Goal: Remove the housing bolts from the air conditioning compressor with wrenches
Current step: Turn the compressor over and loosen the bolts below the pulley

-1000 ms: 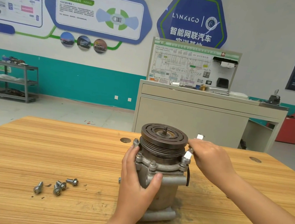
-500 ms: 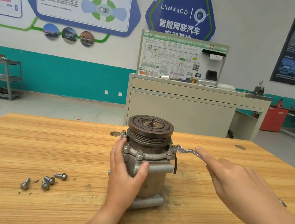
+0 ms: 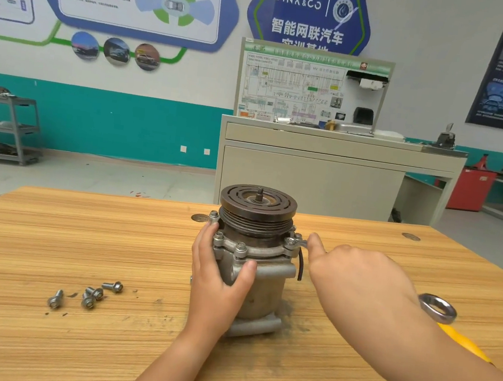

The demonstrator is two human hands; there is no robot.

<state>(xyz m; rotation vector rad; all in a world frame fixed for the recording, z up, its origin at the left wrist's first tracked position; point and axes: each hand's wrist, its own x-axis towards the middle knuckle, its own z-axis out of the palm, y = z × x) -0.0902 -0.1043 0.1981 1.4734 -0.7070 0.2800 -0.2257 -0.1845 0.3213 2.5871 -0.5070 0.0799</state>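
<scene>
Right now the air conditioning compressor [image 3: 252, 253] stands upright near the middle of the wooden tabletop [image 3: 39, 338], its dark grooved pulley facing up. My left hand [image 3: 218, 277] is wrapped around the grey housing from the front left, fingers [image 3: 207, 235] reaching up to the flange and thumb pressed across the front of the body, so it grips the compressor. Several housing bolts [image 3: 241, 246] sit in the flange ring just above my thumb.

My right hand [image 3: 358, 284] comes in from the right side, thumb stretched toward the flange. A small wrench [image 3: 296, 243] sits on a bolt at the right edge of the flange, and my thumb touches its handle; the rest of that hand hides the handle, so I cannot tell whether those fingers are closed on it.

Four loose bolts [image 3: 89, 295] lie together on the tabletop, well to the left of the compressor. Behind my right wrist lies a ring wrench with a yellow handle [image 3: 437, 308].
</scene>
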